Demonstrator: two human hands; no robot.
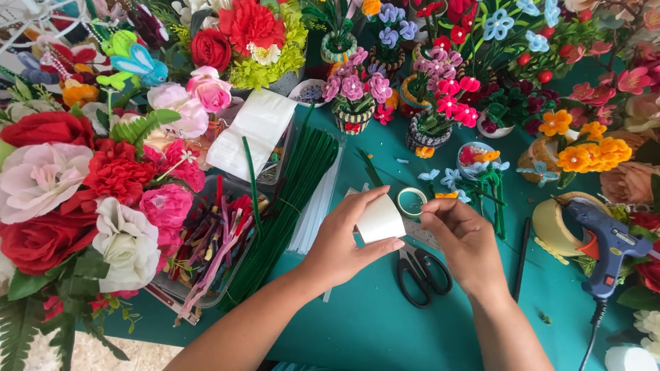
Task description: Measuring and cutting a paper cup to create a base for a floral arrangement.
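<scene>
I am looking down at my own two arms reaching in from the near edge over the teal worktop (357,330). My left hand (340,247) is curling around a white roll of tape (380,220), the grip closed on it with the thumb under and the fingers over the top, holding it just above the worktop between both hands. My right hand (464,240) is pinching at the roll's right edge, fingertips nearly together; I cannot tell whether it is actually gripping a loose end or only picking for one. Black scissors (423,275) are lying right beneath the hands, handles toward me. As I judge it, the tape end could be slipping back onto the roll if the pinch is too shallow, and a dropped roll would be landing on the scissors or rolling off. To the right a blue glue gun (608,240) is resting on a wide tan tape roll (557,227), its cord trailing near; a stray elbow could be snagging it. To the left a bundle of green stems (289,199) is lying beside a clear tray of coloured pipe cleaners (213,240), with big fabric roses (48,178) crowding the left edge. Just beyond the hands a small green tape ring (411,201) is sitting, and farther off, little pots of pipe-cleaner flowers (357,103) are standing close together, easy to knock over.
</scene>
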